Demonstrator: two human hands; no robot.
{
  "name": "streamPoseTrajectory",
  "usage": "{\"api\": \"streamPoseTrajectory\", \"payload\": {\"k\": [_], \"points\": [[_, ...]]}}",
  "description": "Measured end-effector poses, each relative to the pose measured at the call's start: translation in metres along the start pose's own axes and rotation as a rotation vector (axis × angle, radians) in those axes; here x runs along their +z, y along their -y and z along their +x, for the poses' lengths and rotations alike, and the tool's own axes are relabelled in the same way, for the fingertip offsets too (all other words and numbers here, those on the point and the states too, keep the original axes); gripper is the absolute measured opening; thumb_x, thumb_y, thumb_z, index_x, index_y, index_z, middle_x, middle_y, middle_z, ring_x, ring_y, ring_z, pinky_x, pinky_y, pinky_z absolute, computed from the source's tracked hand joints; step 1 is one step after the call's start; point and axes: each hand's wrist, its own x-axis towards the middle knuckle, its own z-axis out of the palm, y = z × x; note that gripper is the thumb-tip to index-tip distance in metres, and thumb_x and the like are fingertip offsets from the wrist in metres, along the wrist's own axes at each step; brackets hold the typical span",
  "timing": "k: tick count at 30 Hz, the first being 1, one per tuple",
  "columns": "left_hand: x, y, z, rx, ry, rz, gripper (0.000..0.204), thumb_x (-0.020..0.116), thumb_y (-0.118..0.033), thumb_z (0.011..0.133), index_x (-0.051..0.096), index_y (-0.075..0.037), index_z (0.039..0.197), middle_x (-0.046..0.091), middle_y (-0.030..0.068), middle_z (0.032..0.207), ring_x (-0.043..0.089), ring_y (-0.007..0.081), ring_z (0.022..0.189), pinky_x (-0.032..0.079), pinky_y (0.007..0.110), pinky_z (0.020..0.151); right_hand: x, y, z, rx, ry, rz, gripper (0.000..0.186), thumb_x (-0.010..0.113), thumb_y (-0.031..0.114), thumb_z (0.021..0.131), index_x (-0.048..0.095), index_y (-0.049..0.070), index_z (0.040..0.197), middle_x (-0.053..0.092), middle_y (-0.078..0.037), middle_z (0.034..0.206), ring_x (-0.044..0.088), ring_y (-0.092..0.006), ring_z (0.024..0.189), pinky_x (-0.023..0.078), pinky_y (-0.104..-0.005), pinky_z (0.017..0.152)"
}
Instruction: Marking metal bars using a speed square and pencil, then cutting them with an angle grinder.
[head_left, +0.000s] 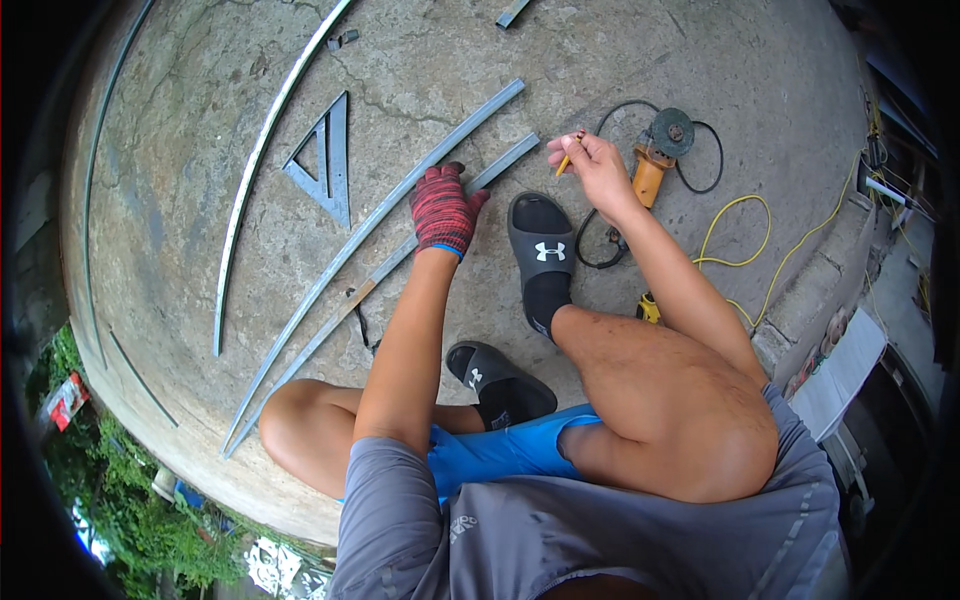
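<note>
My left hand [446, 210], in a red and black knit glove, lies across the shorter metal tube [385, 265], its fingers bent over it and the thumb at its right side. The fingertips come up to the longer metal tube [365, 230] alongside. Both are slim silvery bars on the concrete, running from upper right to lower left. My bare right hand [598, 170] is closed on a yellow pencil [565, 163], raised just right of the tubes' far ends. Near that hand lies an orange angle grinder [650, 175] with a grey disc.
A triangular metal square [328, 165] lies left of the tubes, beside a long shiny metal strip [250, 180]. A yellow cord [765, 240] loops on the right, and the grinder's black cord [715, 170] curls around it. My sandalled foot [542, 245] stands close to the shorter tube.
</note>
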Motion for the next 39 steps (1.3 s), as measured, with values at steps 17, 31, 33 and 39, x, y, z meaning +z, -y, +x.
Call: {"api": "streamPoseTrajectory", "payload": {"k": [17,31,33,39], "points": [[0.021,0.026,-0.008,0.044,0.102,-0.171,0.035,0.069,-0.02,0.085,0.062,-0.008,0.117,0.062,0.0191,0.111,0.059,0.0382,0.107,0.047,0.047,0.093,-0.018,-0.019,0.012,0.02,-0.044,-0.066,0.035,0.047,0.026,0.104,0.067,-0.003,0.106,0.07,-0.01,0.084,0.067,-0.0162,0.078,0.052,-0.0308,0.072],[-0.004,0.048,0.013,-0.214,-0.586,-0.115,0.038,0.076,-0.029,0.083,0.066,-0.007,0.112,0.062,0.0174,0.113,0.059,0.036,0.106,0.044,0.046,0.096,-0.026,-0.026,0.005,0.004,-0.074,-0.064,0.034,0.047,0.025,0.105,0.067,-0.003,0.106,0.07,-0.01,0.083,0.066,-0.0153,0.077,0.053,-0.0303,0.072],[-0.03,0.098,0.035,-0.51,-0.798,-0.063,0.049,0.076,-0.032,0.081,0.062,-0.007,0.121,0.06,0.0201,0.116,0.058,0.0373,0.109,0.043,0.047,0.099,-0.026,-0.023,0.005,0.005,-0.07,-0.075,0.034,0.047,0.025,0.105,0.067,-0.003,0.106,0.07,-0.01,0.083,0.066,-0.0153,0.077,0.053,-0.0303,0.072],[-0.068,0.201,0.059,-1.036,-0.407,-0.143,0.069,0.08,-0.038,0.075,0.056,-0.003,0.13,0.061,0.0236,0.128,0.059,0.0369,0.12,0.047,0.044,0.101,-0.019,-0.022,0.005,0.01,-0.047,-0.038,0.033,0.047,0.024,0.104,0.067,-0.002,0.107,0.07,-0.009,0.083,0.067,-0.0153,0.078,0.052,-0.03,0.072]]}}
